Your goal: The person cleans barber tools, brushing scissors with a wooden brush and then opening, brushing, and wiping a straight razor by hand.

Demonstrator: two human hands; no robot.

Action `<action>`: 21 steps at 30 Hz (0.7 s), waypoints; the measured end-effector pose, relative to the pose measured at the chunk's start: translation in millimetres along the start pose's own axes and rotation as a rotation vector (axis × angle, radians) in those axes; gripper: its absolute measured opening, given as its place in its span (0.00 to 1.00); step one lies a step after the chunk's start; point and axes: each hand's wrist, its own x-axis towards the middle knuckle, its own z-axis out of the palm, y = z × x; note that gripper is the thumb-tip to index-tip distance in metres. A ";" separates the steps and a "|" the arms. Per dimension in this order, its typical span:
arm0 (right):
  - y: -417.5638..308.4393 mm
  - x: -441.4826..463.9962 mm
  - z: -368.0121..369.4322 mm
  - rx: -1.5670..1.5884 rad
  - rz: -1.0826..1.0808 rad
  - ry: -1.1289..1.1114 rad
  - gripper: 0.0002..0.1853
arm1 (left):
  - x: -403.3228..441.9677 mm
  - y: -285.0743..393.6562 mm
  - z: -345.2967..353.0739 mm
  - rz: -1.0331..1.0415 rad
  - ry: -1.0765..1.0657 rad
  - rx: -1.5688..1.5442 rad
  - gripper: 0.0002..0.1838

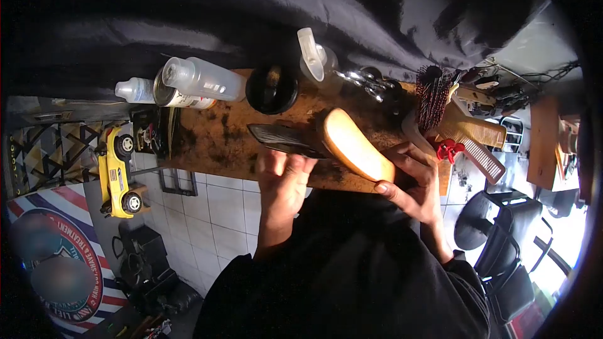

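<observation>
My left hand (284,179) pinches a flat, dark, pointed piece (286,139) that looks like a black comb; its teeth are hard to make out. In my right hand (418,182) is a wooden-backed brush (355,144), its smooth, pale, curved back turned up toward me and its bristles hidden. The inner tip of the dark piece reaches the left edge of the brush, and I cannot tell whether they touch. Both are held over the front part of a stained wooden shelf (217,141).
Along the shelf's back stand a clear bottle (213,78), a tin (164,92), a black bowl (271,91) and a spray bottle (311,56). Round brushes (432,97), combs (471,127) and a red clip (449,149) crowd the right end. A yellow toy truck (115,172) is left.
</observation>
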 end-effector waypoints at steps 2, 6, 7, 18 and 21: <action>-4.4 -0.6 4.9 0.004 0.023 0.005 0.24 | -7.7 -12.6 -14.5 -0.129 -0.017 0.259 0.25; -13.6 5.3 10.7 0.021 -0.036 0.033 0.25 | -16.2 -20.6 10.7 -0.294 -0.332 0.186 0.18; -15.0 5.7 9.4 0.011 -0.020 0.048 0.25 | -14.6 -15.8 11.5 -0.382 -0.304 0.177 0.19; -5.8 -6.1 8.9 0.015 0.044 -0.062 0.22 | -3.0 4.0 -15.1 -0.051 -0.068 0.110 0.17; -7.2 -3.5 15.8 0.032 -0.009 -0.080 0.23 | -12.7 -5.5 -3.0 -0.272 -0.369 0.349 0.16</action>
